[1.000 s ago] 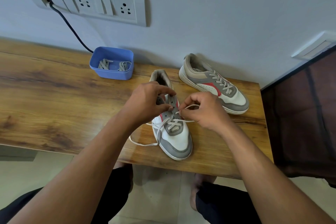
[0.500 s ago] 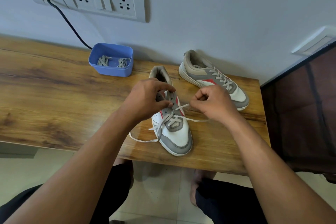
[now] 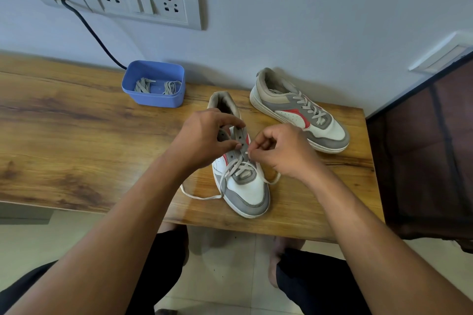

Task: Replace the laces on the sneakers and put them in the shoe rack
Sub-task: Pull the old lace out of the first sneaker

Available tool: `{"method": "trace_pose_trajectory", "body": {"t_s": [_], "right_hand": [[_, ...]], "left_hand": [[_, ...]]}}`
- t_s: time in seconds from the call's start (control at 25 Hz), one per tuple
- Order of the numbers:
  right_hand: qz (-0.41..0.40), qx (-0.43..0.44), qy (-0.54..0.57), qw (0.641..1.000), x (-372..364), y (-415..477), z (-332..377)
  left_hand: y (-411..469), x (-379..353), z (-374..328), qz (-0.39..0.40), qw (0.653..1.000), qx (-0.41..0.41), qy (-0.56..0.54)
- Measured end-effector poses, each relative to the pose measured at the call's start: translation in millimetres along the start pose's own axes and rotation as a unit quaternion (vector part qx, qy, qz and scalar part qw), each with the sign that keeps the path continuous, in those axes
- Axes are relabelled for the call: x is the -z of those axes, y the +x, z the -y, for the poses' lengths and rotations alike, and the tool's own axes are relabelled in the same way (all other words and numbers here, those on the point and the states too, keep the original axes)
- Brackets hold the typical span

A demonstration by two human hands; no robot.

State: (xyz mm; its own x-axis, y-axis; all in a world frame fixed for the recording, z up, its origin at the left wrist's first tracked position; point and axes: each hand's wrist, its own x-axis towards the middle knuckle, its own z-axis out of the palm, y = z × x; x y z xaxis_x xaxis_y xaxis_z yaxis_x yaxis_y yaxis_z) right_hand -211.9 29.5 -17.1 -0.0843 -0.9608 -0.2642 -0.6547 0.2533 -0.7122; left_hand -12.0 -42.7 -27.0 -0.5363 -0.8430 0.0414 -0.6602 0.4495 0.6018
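While the person's knees in black trousers fill the bottom of the frame, both forearms reach up to the centre. The left hand curls round the eyelet flap of the nearer white, grey and red leather sneaker, thumb pressed beside an eyelet. The right hand pinches the tip of the pale grey flat lace, whose loose end trails onto the wooden table. Only the lower eyelets are laced. Further up and to the right lies the fully laced matching sneaker. Upper left of centre, a blue plastic tub holds bundled grey laces, below a white wall socket panel.
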Motion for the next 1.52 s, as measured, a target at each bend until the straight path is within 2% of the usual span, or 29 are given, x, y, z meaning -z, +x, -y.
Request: {"method": "trace_pose_trajectory", "body": {"t_s": [0.16, 0.32, 0.48, 0.64, 0.72, 0.8, 0.84, 0.96, 1.04, 1.12, 1.2, 1.28, 1.36, 1.44, 1.52], "right_hand": [[-0.062, -0.021, -0.022, 0.998, 15.5, 6.8, -8.6], [0.012, 0.007, -0.010, 1.000, 2.7, -0.2, -0.7], [-0.062, -0.017, -0.035, 0.997, 17.2, 6.1, -7.0], [0.015, 0.013, -0.010, 1.000, 2.1, -1.3, 0.4], [-0.010, 0.022, -0.015, 1.000, 5.1, 1.1, -0.1], [-0.047, -0.007, -0.032, 0.998, 25.5, 5.8, -8.1], [-0.033, -0.024, -0.052, 0.998, 34.3, 6.3, -12.8], [0.084, -0.067, -0.151, 0.983, 35.0, 0.4, -21.0], [0.037, -0.029, -0.144, 0.988, 25.8, 1.1, -16.9], [-0.049, 0.040, -0.070, 0.996, 21.9, 5.9, -8.3], [-0.070, 0.105, -0.034, 0.991, 17.9, 10.1, 0.4], [-0.039, 0.161, -0.063, 0.984, 7.6, 13.0, 6.0], [-0.007, 0.177, -0.107, 0.978, 0.8, 16.0, 8.1], [-0.015, 0.170, -0.129, 0.977, 0.1, 19.4, 6.7], [-0.043, 0.178, -0.136, 0.974, 0.5, 20.6, 6.4]], "left_hand": [[-0.5, 0.3, 0.3, 0.001, 1.000, 0.002, 0.004], [-0.4, 0.4, -1.4, 0.001, 1.000, 0.002, 0.000], [-0.6, 1.1, -0.2, 0.008, 1.000, 0.006, 0.000], [-1.2, 1.4, -2.5, 0.004, 1.000, 0.009, 0.001], [-1.9, 2.5, -4.2, -0.001, 1.000, 0.006, -0.002], [-3.1, 4.2, -4.5, -0.003, 1.000, 0.005, -0.004], [-4.2, 4.3, -4.5, -0.003, 1.000, 0.004, -0.003], [-4.4, 0.5, -6.1, -0.004, 1.000, 0.005, -0.018], [-3.2, 0.9, -9.4, -0.032, 0.998, 0.007, -0.048], [-2.2, 6.3, -11.0, -0.089, 0.994, 0.007, -0.068], [-3.7, 12.5, -12.9, -0.122, 0.990, 0.033, -0.067], [-7.6, 15.6, -10.0, -0.074, 0.992, 0.086, -0.062], [-12.3, 14.5, -6.9, 0.052, 0.986, 0.141, -0.075], [-16.8, 11.9, -10.3, 0.163, 0.964, 0.180, -0.108], [-19.8, 9.4, -15.0, 0.200, 0.949, 0.201, -0.139]]}}
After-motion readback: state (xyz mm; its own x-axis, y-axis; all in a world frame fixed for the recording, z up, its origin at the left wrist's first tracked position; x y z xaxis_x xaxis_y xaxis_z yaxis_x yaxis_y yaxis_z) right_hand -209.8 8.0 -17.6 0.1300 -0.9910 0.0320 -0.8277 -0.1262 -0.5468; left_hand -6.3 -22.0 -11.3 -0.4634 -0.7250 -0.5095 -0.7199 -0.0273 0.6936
